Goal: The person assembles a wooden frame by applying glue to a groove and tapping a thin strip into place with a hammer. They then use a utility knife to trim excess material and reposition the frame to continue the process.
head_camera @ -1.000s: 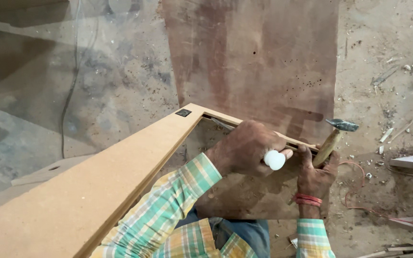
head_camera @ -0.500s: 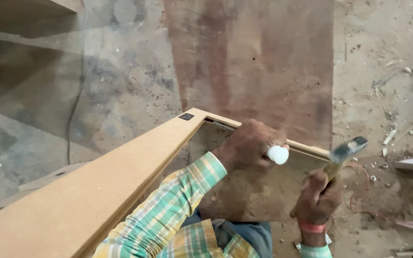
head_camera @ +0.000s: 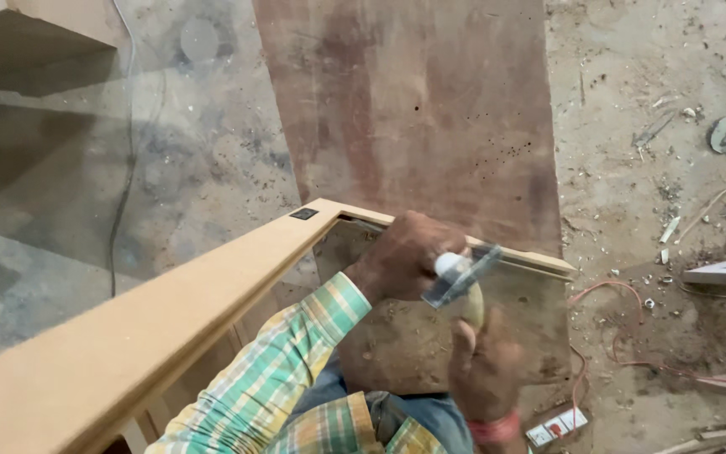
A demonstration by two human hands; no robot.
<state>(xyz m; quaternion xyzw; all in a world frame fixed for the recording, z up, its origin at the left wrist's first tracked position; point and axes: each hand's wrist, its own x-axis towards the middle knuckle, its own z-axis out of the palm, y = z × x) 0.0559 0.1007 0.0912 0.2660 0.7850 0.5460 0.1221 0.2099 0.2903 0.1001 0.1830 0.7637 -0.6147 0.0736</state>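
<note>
Two hands busy — left hand (head_camera: 405, 256) grips a white-tipped tool (head_camera: 447, 266), right hand (head_camera: 485, 370) clutches a hammer (head_camera: 461, 277).

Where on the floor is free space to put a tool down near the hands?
The brown board beyond the wooden frame is bare. The grey floor left of it is open, except for a black cable. Right of the frame, wood scraps, a red wire and debris crowd the ground.
</note>
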